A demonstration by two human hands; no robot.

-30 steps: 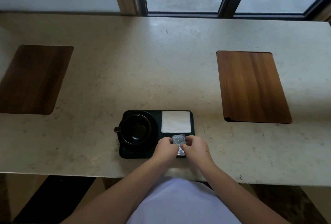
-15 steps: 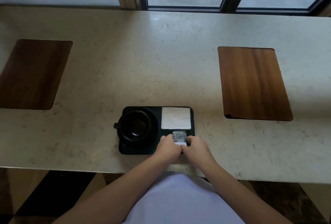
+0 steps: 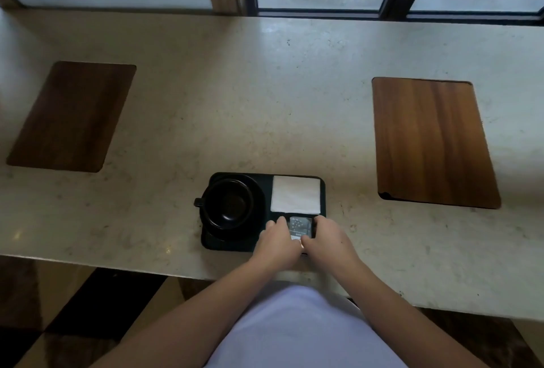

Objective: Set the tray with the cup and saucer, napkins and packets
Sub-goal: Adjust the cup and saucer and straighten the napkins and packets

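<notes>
Black tray (image 3: 235,245) is carrying cup (image 3: 229,203) and napkin (image 3: 295,194); left hand (image 3: 276,241) and right hand (image 3: 326,236) are pinching the packets (image 3: 300,226) between curled fingers.

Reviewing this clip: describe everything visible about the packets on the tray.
The packets look like small silvery-grey sachets with a speckled print and a dark band of unreadable text. They lie flat in the tray's near right compartment, just below the white napkin. The left hand and right hand flank them, fingertips on their side edges, hiding the near end. How many there are cannot be told.
</notes>
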